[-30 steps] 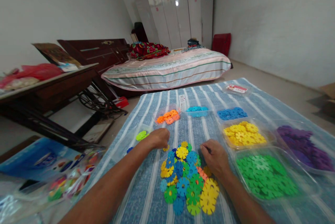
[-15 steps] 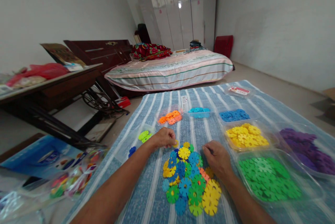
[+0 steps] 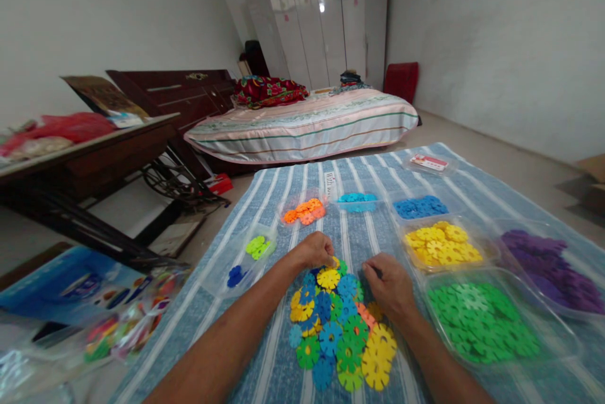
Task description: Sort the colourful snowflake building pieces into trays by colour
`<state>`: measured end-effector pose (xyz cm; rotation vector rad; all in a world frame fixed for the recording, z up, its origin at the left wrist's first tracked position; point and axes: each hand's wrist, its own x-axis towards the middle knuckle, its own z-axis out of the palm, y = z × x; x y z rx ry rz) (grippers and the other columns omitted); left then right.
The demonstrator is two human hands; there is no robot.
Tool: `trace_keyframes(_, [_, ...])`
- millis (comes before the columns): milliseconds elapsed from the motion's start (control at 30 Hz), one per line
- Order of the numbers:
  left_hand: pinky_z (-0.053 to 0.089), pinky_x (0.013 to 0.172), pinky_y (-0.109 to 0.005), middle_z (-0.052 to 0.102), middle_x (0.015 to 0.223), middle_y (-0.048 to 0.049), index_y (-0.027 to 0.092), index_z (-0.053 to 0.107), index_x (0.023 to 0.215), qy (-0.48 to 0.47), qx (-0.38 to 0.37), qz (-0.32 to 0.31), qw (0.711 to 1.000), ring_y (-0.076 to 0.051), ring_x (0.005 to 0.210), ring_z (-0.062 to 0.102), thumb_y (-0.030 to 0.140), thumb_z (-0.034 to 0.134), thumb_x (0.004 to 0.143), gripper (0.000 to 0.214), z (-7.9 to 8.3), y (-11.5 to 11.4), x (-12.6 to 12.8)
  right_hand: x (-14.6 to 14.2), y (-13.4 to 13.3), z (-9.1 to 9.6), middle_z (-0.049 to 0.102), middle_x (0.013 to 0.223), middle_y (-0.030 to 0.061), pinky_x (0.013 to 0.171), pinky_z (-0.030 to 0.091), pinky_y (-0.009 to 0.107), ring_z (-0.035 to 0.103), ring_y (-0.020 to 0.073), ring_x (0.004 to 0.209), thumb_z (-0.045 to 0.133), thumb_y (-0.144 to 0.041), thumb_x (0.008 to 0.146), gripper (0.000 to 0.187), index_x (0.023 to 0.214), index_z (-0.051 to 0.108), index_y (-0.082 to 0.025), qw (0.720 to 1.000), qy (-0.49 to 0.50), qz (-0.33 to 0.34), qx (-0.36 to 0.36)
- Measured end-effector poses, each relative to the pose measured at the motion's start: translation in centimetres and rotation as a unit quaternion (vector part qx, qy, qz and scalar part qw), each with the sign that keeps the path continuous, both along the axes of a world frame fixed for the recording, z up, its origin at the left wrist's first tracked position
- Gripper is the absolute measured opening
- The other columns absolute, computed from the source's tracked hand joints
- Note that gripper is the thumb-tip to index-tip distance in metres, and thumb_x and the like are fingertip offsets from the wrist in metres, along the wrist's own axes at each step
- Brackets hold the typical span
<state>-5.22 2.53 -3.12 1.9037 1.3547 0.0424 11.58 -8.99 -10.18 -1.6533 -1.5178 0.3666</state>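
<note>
My left hand is closed in a pinch at the far edge of a mixed pile of slotted plastic snowflake discs. At its fingertips shows a yellow snowflake disc, partly covered by the fingers. My right hand rests just right of the pile, its fingers curled in; whatever they hold, if anything, is hidden. The pile's discs are blue, yellow, green and orange, overlapping on the striped cloth.
Clear trays hold sorted discs: orange, light blue, blue, yellow, purple, green, and lime with dark blue. A lidded box lies at the far right. Beyond stands a bed.
My left hand has moved right, from beside the pile to its far edge, with a yellow disc pinched in it before. My right hand stays nearly in place. The view has shifted slightly.
</note>
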Motion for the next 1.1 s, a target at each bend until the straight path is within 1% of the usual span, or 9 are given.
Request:
trace_keyframes(167, [0.028,0.044,-0.019,0.046,0.045,0.0076,0.014,0.053,0.052,-0.032,-0.014,0.003,0.999,-0.007,0.047,0.04,0.024,0.068,0.044,0.02,0.4,-0.4,-0.1,0.1,0.1,-0.2,0.06,0.069,0.0019,0.066,0.034,0.025,0.053,0.015,0.072,0.046,-0.033,0.083,0.026,0.067,0.061,-0.019,1.0,-0.004,-0.002,0.004])
trace_keyframes(333, [0.033,0.045,-0.019,0.047,0.045,0.0064,0.016,0.049,0.055,-0.078,-0.042,0.02,0.996,-0.008,0.045,0.044,0.029,0.064,0.049,0.021,0.8,-1.3,-0.5,0.1,0.1,-0.2,0.06,0.069,0.0019,0.066,0.034,0.025,0.053,0.0149,0.071,0.046,-0.033,0.083,0.026,0.067,0.061,-0.019,1.0,0.002,0.001,0.005])
trace_keyframes(467, [0.035,0.046,-0.02,0.051,0.048,0.006,0.016,0.051,0.063,-0.116,-0.041,0.05,0.991,-0.008,0.044,0.045,0.03,0.062,0.052,0.021,2.2,-1.6,-1.6,0.0,-0.1,0.0,0.059,0.069,0.0018,0.066,0.034,0.026,0.052,0.0155,0.072,0.046,-0.034,0.083,0.026,0.067,0.06,-0.019,1.0,0.009,-0.002,-0.005])
trace_keyframes(567, [0.035,0.046,-0.02,0.052,0.048,0.006,0.016,0.052,0.065,-0.116,0.0,0.082,0.99,-0.008,0.043,0.046,0.03,0.063,0.052,0.022,4.1,-1.1,-3.7,0.0,-0.2,0.1,0.059,0.07,0.0019,0.067,0.034,0.026,0.052,0.016,0.073,0.046,-0.035,0.083,0.026,0.068,0.06,-0.019,1.0,0.009,-0.002,-0.011])
trace_keyframes(700, [0.035,0.045,-0.02,0.053,0.048,0.0062,0.016,0.054,0.07,-0.054,0.068,0.131,0.988,-0.009,0.042,0.047,0.032,0.062,0.054,0.024,6.8,-0.3,-8.2,0.1,-0.2,-0.1,0.058,0.07,0.0019,0.067,0.033,0.026,0.052,0.016,0.073,0.046,-0.035,0.083,0.027,0.067,0.06,-0.019,1.0,0.011,-0.001,-0.008])
trace_keyframes(800, [0.035,0.044,-0.021,0.053,0.048,0.0057,0.017,0.054,0.07,0.006,0.094,0.164,0.982,-0.01,0.043,0.047,0.033,0.061,0.055,0.023,7.9,-0.1,-11.8,0.1,-0.2,-0.2,0.058,0.07,0.0015,0.067,0.033,0.026,0.052,0.0157,0.073,0.046,-0.034,0.083,0.026,0.067,0.06,-0.02,1.0,0.014,0.001,-0.007])
trace_keyframes(867, [0.035,0.044,-0.021,0.052,0.047,0.0056,0.017,0.054,0.068,0.053,0.099,0.176,0.978,-0.011,0.042,0.047,0.032,0.06,0.056,0.02,7.9,-0.2,-13.7,0.1,-0.3,-0.2,0.058,0.07,0.0016,0.066,0.033,0.026,0.052,0.0158,0.073,0.046,-0.034,0.083,0.026,0.067,0.06,-0.019,1.0,0.012,0.002,-0.004])
trace_keyframes(933, [0.035,0.044,-0.021,0.053,0.046,0.0052,0.017,0.054,0.067,0.092,0.099,0.179,0.975,-0.011,0.042,0.048,0.03,0.058,0.057,0.017,7.5,-0.4,-15.2,0.1,-0.3,-0.2,0.058,0.07,0.002,0.066,0.033,0.026,0.052,0.0162,0.073,0.045,-0.034,0.083,0.026,0.067,0.06,-0.019,1.0,0.007,0.002,-0.002])
trace_keyframes(1100, [0.035,0.044,-0.02,0.055,0.048,0.0043,0.017,0.054,0.068,0.132,0.084,0.189,0.969,-0.011,0.041,0.048,0.026,0.056,0.061,0.011,6.4,-0.9,-16.9,0.2,-0.4,-0.1,0.059,0.07,0.0024,0.067,0.034,0.027,0.052,0.0166,0.073,0.044,-0.036,0.083,0.028,0.067,0.059,-0.019,1.0,0.008,0.004,-0.004])
